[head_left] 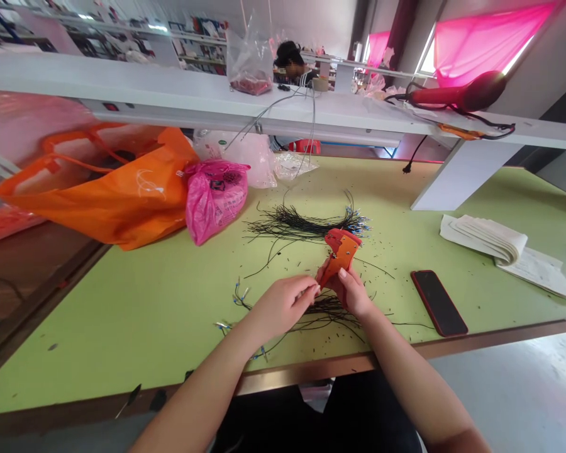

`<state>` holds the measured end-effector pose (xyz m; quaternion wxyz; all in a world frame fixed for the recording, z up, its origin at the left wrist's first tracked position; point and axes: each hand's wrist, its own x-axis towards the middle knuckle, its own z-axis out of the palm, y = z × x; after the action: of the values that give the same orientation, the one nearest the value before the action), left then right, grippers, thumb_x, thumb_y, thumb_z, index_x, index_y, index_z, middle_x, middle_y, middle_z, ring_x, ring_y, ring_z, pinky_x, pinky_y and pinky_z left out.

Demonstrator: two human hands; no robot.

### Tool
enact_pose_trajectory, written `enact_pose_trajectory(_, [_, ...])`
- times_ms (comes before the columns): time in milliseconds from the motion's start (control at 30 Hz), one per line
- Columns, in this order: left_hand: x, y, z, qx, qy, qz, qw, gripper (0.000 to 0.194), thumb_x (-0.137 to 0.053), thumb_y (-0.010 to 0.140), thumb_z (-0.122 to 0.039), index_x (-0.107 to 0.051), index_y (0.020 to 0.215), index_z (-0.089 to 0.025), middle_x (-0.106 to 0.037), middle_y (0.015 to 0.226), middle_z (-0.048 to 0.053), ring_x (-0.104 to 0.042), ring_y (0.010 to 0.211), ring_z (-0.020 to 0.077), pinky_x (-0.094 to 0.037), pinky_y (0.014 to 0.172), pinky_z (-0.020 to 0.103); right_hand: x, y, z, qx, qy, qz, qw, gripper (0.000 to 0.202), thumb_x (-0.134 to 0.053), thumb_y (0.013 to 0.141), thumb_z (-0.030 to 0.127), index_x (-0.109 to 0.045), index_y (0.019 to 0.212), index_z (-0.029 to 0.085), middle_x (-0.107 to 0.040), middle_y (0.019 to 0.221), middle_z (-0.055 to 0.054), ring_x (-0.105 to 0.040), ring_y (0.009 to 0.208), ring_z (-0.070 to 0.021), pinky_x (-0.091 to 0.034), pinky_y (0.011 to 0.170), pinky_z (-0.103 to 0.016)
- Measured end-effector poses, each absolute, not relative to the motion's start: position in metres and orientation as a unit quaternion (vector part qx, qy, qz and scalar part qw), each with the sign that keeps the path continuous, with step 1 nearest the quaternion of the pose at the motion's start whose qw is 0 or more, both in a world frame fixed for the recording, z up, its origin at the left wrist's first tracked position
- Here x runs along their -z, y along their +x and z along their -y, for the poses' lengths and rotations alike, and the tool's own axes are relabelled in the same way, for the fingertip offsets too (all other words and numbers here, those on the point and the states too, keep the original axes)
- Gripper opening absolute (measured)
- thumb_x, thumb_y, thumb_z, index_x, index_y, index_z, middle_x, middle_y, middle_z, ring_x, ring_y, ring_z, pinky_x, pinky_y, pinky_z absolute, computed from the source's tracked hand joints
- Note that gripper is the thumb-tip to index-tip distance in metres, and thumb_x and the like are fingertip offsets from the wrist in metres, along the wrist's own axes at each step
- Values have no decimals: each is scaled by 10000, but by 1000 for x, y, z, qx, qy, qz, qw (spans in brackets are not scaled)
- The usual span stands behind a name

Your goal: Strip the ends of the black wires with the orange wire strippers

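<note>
My right hand (351,292) is wrapped round an orange and red wire stripper (343,251), its head pointing up and away from me. Close against the tool's lower left side, my left hand (292,299) is closed in a pinch; what lies between its fingertips is too small to make out. Beneath both hands spreads a loose bundle of thin black wires (332,309), some with blue and silver ends at the left. Just beyond the stripper lies a second bunch of black wires (302,221), its blue-tipped ends towards the right.
A phone (438,303) and folded papers (488,239) lie at the right. An orange bag (141,195) and a pink plastic bag (217,198) stand at the left. Black scraps dot the green table (136,321). A shelf (170,85) crosses behind, bearing a red hot-air tool (457,95); a person (292,63) sits beyond.
</note>
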<state>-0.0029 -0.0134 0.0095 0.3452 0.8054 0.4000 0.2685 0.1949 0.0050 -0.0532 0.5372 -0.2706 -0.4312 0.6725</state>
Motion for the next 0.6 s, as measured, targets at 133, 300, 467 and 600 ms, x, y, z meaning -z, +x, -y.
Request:
enact_pose_trajectory(133, [-14, -4, 13, -222, 719, -459, 472, 347, -409, 1008, -424, -674, 960, -205, -598, 572, -42, -522, 495, 123, -403, 507, 229, 49, 195, -5, -671, -259, 426, 549, 449, -738, 835, 591, -661, 1054, 207, -708, 883, -76, -707, 853, -269, -604, 795, -442])
enact_pose_trajectory(300, [-16, -2, 13, -186, 705, -483, 485, 356, -435, 972, -454, -685, 961, -202, -611, 563, -36, -518, 474, 130, -365, 473, 228, 45, 192, -5, -660, -273, 389, 582, 288, -809, 820, 402, -665, 976, 207, -686, 861, -37, -693, 792, -218, -617, 802, -419])
enact_pose_trajectory(467, [-13, 1, 13, -156, 760, -487, 401, 375, -428, 973, -447, -704, 877, -211, -595, 551, -33, -511, 495, 138, -343, 518, 247, 39, 193, -6, -665, -264, 324, 619, 242, -839, 784, 288, -667, 936, 211, -654, 816, -5, -667, 788, -184, -624, 846, -409])
enact_pose_trajectory(600, [-13, 2, 11, -155, 757, -497, 394, 357, -416, 961, -431, -675, 849, -211, -566, 548, -34, -491, 493, 144, -319, 518, 257, 35, 195, -8, -687, -238, 288, 623, 270, -852, 769, 303, -671, 945, 207, -659, 848, -6, -665, 807, -179, -623, 872, -431])
